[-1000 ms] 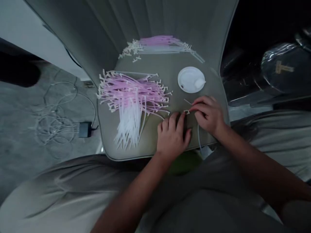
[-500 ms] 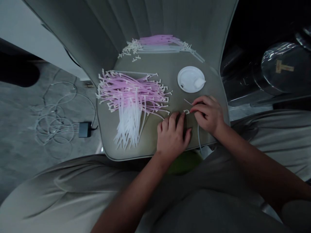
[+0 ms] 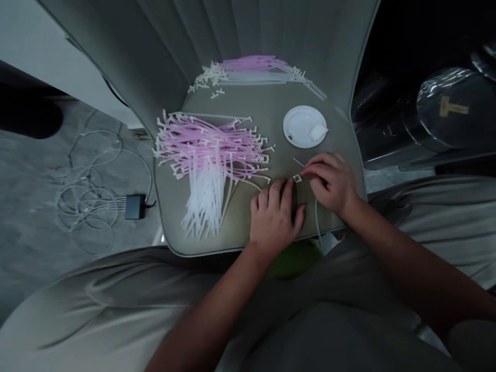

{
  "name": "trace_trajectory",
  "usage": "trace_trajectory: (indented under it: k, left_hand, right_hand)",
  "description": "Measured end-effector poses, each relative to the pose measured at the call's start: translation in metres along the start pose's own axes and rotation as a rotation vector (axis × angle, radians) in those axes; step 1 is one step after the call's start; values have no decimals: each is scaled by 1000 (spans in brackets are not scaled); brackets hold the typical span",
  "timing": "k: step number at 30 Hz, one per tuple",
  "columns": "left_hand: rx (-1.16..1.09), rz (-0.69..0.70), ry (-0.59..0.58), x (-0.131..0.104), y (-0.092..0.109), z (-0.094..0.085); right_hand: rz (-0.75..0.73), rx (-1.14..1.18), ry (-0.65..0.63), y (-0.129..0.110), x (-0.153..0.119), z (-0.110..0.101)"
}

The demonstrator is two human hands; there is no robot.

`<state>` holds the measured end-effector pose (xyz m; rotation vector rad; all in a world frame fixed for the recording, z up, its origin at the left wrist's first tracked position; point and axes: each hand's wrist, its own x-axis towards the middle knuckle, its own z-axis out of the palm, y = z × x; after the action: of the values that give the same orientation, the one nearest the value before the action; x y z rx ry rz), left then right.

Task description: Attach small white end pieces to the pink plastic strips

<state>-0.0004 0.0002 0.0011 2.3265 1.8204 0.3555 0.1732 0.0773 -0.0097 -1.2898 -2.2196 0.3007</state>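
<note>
My left hand [image 3: 273, 214] lies on the chair seat with its fingers stretched and its thumb apart. Its index fingertip touches or nearly touches a small square of white connector pieces [image 3: 297, 179]. From the other side the bent index finger of my right hand [image 3: 331, 182] reaches the same square; its thumb stands apart below. By the right fingertips lies a short thin pale pink tube [image 3: 298, 161], partly covered. Left of my hands spreads a pile of pink tubes with white end connectors [image 3: 217, 139], over a bundle of white tubes [image 3: 205, 201].
Behind are a row of pink tubes [image 3: 250, 63], white tubes [image 3: 256, 77] and loose white connectors [image 3: 211, 77]. A white round lid [image 3: 300, 116] bears a small white nozzle-like piece. Coiled cables and a dark box [image 3: 135, 206] lie on the floor at left.
The right index fingertip has shifted slightly left. The small white connector pieces, with a gap before, now look like a closed, tilted square. My left hand has hardly moved.
</note>
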Motion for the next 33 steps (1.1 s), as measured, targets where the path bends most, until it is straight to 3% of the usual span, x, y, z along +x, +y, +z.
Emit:
trace_trajectory:
  k: [33]
  left_hand:
    - [23,-9,-33,0,1,0]
  right_hand:
    - [0,36,14,-3,0,-1]
